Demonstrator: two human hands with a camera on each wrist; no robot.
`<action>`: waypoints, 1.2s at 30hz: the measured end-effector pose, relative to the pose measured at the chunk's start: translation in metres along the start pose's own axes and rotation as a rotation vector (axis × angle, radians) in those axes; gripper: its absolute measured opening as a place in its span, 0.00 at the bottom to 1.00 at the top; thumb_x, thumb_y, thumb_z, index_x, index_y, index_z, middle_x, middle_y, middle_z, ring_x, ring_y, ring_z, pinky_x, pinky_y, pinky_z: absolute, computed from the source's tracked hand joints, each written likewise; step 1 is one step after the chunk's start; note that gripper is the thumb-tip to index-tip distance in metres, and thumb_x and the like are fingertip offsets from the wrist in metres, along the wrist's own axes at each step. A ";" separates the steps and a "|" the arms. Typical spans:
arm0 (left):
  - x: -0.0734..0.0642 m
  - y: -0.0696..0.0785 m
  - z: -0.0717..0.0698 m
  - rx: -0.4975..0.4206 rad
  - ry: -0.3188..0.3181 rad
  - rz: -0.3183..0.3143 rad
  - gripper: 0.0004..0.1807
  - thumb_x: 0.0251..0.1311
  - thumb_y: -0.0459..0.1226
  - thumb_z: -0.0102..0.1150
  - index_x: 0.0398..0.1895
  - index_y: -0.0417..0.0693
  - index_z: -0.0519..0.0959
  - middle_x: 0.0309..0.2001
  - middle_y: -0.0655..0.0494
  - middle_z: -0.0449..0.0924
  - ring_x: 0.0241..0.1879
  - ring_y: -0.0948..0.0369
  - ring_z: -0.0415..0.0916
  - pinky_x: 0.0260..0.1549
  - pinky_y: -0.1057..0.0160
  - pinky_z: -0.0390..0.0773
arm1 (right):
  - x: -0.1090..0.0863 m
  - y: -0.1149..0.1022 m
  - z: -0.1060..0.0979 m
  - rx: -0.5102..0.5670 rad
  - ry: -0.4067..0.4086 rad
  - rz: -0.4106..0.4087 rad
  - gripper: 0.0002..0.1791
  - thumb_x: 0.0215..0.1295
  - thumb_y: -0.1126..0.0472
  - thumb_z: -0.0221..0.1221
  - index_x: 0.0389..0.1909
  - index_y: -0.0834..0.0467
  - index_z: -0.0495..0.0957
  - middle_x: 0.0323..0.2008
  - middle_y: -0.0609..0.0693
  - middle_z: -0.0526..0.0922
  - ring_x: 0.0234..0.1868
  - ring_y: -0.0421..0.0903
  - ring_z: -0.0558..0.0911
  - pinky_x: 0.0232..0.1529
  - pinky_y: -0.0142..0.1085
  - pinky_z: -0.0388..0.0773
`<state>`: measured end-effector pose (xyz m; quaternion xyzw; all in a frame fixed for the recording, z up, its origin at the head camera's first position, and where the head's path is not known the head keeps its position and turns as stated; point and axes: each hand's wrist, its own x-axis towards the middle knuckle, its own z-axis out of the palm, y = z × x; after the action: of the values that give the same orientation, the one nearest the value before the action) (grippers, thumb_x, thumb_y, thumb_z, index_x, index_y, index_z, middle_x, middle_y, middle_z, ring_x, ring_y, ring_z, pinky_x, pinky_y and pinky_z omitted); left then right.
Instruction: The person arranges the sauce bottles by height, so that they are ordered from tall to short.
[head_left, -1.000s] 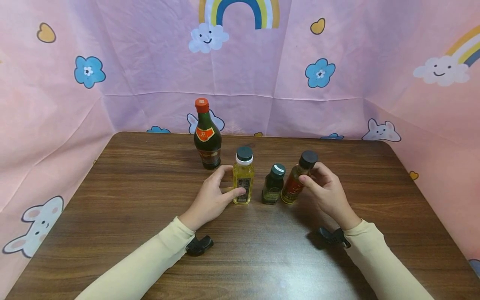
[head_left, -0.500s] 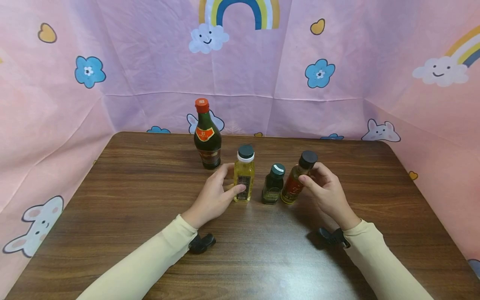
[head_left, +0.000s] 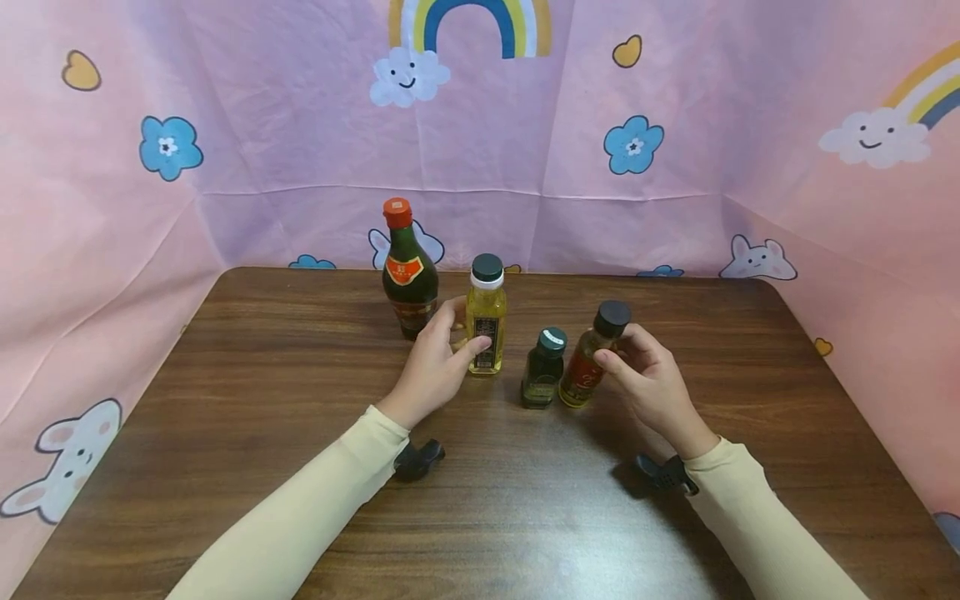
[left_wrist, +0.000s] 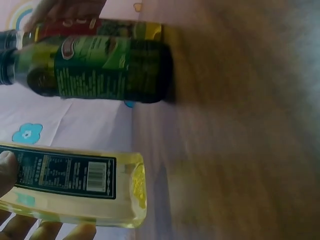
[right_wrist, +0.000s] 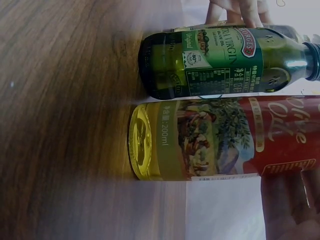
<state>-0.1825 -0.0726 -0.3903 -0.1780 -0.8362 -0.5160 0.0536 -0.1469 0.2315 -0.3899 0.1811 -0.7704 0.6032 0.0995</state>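
My left hand [head_left: 431, 362] grips a clear square bottle of yellow oil [head_left: 491, 305] with a dark green cap, thumb across its label. In the left wrist view this oil bottle [left_wrist: 75, 175] appears raised a little off the tabletop. My right hand [head_left: 662, 390] holds a round olive oil bottle [head_left: 582, 372] with a red label and black cap, its base on the table. Just left of that one stands a small dark green olive oil bottle [head_left: 543, 372], which neither hand touches. The right wrist view shows its green label [right_wrist: 225, 57] clearly.
A taller dark bottle [head_left: 409, 279] with a red cap and orange label stands behind my left hand. All are on a brown wooden table [head_left: 300, 400]. A pink and purple patterned cloth [head_left: 495, 150] hangs behind and along both sides.
My left hand has carried the yellow oil bottle upward and away from me, past the dark green bottle's line. My right hand and its bottle stay in place.
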 end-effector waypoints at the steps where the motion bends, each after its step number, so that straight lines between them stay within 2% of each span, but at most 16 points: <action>1: 0.003 0.000 0.001 0.007 0.012 0.003 0.34 0.72 0.40 0.64 0.76 0.44 0.62 0.68 0.46 0.71 0.68 0.50 0.69 0.67 0.43 0.70 | 0.000 0.000 0.000 -0.002 0.001 0.000 0.14 0.73 0.73 0.59 0.56 0.69 0.76 0.53 0.40 0.84 0.55 0.39 0.82 0.56 0.28 0.78; 6: 0.016 -0.002 0.004 0.013 0.059 0.011 0.38 0.71 0.39 0.64 0.78 0.47 0.58 0.69 0.44 0.70 0.67 0.49 0.69 0.65 0.43 0.70 | -0.001 0.000 0.001 0.002 0.000 -0.002 0.13 0.73 0.73 0.58 0.56 0.70 0.75 0.52 0.41 0.84 0.54 0.39 0.82 0.54 0.28 0.78; 10: 0.024 -0.004 0.005 -0.008 0.077 0.012 0.38 0.71 0.39 0.64 0.79 0.45 0.58 0.70 0.42 0.69 0.65 0.47 0.70 0.62 0.43 0.73 | -0.001 0.001 0.001 -0.015 0.000 0.000 0.14 0.73 0.73 0.58 0.57 0.69 0.75 0.52 0.40 0.83 0.54 0.39 0.82 0.55 0.28 0.78; 13: 0.028 -0.006 0.006 -0.011 0.081 0.010 0.37 0.71 0.39 0.64 0.79 0.46 0.59 0.70 0.43 0.69 0.66 0.48 0.70 0.63 0.43 0.73 | 0.000 0.002 0.001 -0.021 0.002 -0.006 0.14 0.73 0.73 0.59 0.57 0.69 0.76 0.52 0.41 0.83 0.53 0.39 0.82 0.54 0.28 0.78; 29: 0.040 -0.018 0.009 -0.007 0.096 0.024 0.36 0.70 0.37 0.65 0.77 0.47 0.61 0.69 0.43 0.70 0.66 0.46 0.71 0.62 0.42 0.74 | 0.000 0.002 0.001 -0.010 0.010 -0.014 0.13 0.73 0.73 0.59 0.56 0.70 0.76 0.52 0.42 0.83 0.53 0.39 0.82 0.53 0.27 0.79; 36: 0.047 -0.024 0.009 0.000 0.111 0.052 0.36 0.69 0.36 0.66 0.76 0.42 0.62 0.69 0.42 0.71 0.65 0.47 0.71 0.66 0.48 0.71 | -0.001 0.003 0.000 -0.030 0.012 -0.003 0.14 0.73 0.73 0.59 0.57 0.69 0.76 0.52 0.40 0.83 0.54 0.38 0.82 0.55 0.27 0.78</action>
<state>-0.2340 -0.0634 -0.4022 -0.1709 -0.8270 -0.5234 0.1133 -0.1470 0.2324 -0.3925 0.1774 -0.7783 0.5926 0.1077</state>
